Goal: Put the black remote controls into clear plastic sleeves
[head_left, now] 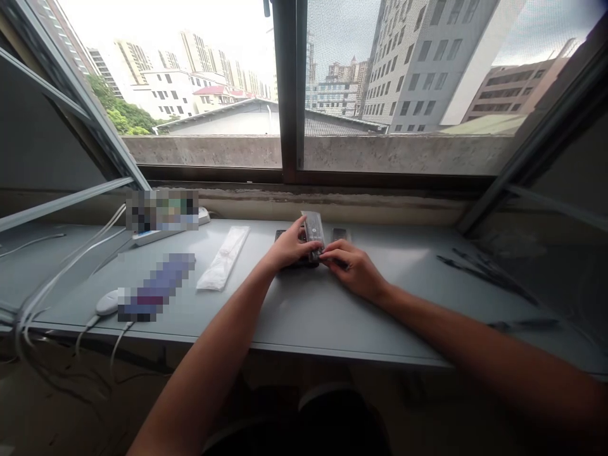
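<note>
At the frame's centre, the left hand (pixel 289 244) grips a clear-wrapped packet (pixel 314 228), best held steady and unsqueezed while the right hand (pixel 352 266) pinches its lower corner.

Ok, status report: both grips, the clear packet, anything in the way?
Left grip holding clear packet. Right grip at its lower corner. Dark object below, partly hidden. Nothing plainly blocking; small dark item just beyond right grip.
</note>
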`<state>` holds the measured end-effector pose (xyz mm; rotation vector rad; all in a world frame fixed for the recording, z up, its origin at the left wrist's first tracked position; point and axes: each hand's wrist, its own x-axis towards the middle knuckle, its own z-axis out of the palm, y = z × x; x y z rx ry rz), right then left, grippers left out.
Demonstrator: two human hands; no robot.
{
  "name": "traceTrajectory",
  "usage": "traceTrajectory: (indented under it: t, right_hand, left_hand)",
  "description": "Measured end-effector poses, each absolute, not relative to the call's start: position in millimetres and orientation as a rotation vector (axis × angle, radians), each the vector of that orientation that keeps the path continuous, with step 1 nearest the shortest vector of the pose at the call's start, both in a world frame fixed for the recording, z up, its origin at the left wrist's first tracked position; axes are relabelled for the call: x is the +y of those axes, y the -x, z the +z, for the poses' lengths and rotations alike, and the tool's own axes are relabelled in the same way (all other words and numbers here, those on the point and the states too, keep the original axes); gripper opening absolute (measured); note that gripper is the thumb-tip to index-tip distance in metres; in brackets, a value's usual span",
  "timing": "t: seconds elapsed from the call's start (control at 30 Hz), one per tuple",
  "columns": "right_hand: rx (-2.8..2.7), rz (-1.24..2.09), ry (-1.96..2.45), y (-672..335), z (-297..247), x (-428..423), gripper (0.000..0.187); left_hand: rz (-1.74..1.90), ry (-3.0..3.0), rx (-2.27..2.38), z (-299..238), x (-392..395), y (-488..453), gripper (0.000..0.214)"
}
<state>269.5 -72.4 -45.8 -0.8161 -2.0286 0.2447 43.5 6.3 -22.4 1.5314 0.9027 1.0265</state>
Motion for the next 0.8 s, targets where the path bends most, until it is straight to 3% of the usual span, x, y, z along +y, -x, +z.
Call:
traceTrajectory:
  t: [0.5,0.8]
  right_hand:
    - [-2.021,0.111,0.970,-272,-50,-67,0.014]
    - [-2.181,0.108,1.175,-273,-65,-62,0.067]
  left_hand:
    - [0.755,-2.630,1.188,-29,0,-50,0.040]
    - [0.713,-2.681,1.158,-32,2,-50,0.038]
